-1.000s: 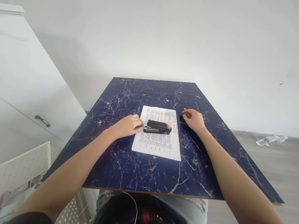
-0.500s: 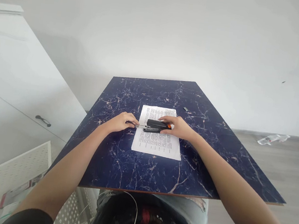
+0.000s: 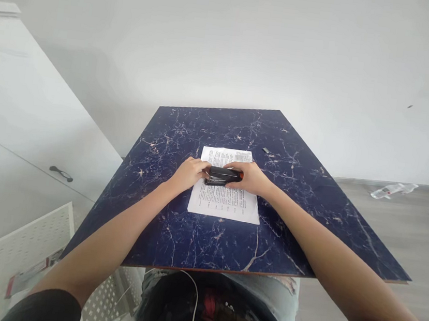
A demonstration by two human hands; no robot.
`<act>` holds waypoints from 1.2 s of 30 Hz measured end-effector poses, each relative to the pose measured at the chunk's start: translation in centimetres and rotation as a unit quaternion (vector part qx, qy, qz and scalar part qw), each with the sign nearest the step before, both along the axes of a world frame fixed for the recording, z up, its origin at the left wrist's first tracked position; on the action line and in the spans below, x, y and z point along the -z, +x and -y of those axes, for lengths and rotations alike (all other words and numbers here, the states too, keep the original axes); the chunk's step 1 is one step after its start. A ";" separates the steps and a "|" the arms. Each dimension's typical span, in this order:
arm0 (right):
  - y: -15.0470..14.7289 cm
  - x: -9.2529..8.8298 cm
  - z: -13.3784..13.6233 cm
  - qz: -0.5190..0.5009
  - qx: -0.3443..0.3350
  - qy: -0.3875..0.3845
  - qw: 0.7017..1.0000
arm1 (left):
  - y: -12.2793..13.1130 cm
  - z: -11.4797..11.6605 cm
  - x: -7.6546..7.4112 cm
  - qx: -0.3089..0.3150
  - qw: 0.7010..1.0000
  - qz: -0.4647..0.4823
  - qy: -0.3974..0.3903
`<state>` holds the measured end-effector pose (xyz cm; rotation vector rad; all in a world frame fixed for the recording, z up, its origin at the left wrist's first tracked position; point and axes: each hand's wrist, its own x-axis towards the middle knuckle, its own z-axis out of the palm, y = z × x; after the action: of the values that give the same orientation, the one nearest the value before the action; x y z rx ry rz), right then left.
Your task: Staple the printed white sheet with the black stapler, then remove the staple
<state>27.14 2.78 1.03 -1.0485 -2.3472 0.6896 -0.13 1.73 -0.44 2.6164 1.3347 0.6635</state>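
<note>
A black stapler (image 3: 221,177) with an orange part at its right end lies across a printed sheet of paper (image 3: 224,210). My right hand (image 3: 249,178) is wrapped round the stapler's right end, thumb on the near side and fingers on the far side. At the left end, the closed fingers of my left hand (image 3: 190,173) press against the stapler. A thin bit of metal shows by those fingertips, and what exactly they pinch is partly hidden.
The paper lies on a dark blue marble-patterned table (image 3: 204,242). Beyond my right hand rests a small strip, probably staples (image 3: 266,150). A white cabinet (image 3: 27,122) and a perforated white rack (image 3: 45,228) stand left. Clear plastic packaging (image 3: 392,191) sits on the floor at right.
My left hand has moved right, up to the stapler's end. The metal piece that stuck out to the left has slid into the stapler. My right hand keeps its hold.
</note>
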 end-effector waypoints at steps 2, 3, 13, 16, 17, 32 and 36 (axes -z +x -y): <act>-0.1 0.1 0.0 0.004 -0.002 0.013 1.000 | 0.0 0.1 -0.2 -0.010 1.000 0.008 0.002; -0.3 0.0 0.1 0.010 -0.003 0.020 1.000 | -0.1 0.1 -0.3 -0.012 1.000 0.016 -0.001; -4.4 -0.5 3.0 0.044 0.014 0.111 0.993 | -1.0 0.1 0.0 -0.191 0.975 0.115 -0.003; -4.2 -0.5 2.7 0.040 -0.005 0.104 0.994 | -0.7 0.0 0.4 -0.192 0.979 0.063 -0.011; -4.0 -0.6 2.5 0.039 -0.012 0.102 0.994 | -0.7 0.0 0.3 -0.182 0.981 0.060 -0.023; 3.4 -3.6 0.8 -0.032 0.093 0.057 0.994 | -1.5 1.2 -1.2 -0.141 0.968 0.113 -0.175; 7.0 -3.5 -0.8 0.005 0.194 0.091 0.977 | -1.8 1.2 -1.3 -0.138 0.961 0.137 -0.198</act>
<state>34.10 3.60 4.51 -1.3713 -2.0767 0.3150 -1.93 0.53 0.82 1.9697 1.5662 0.6791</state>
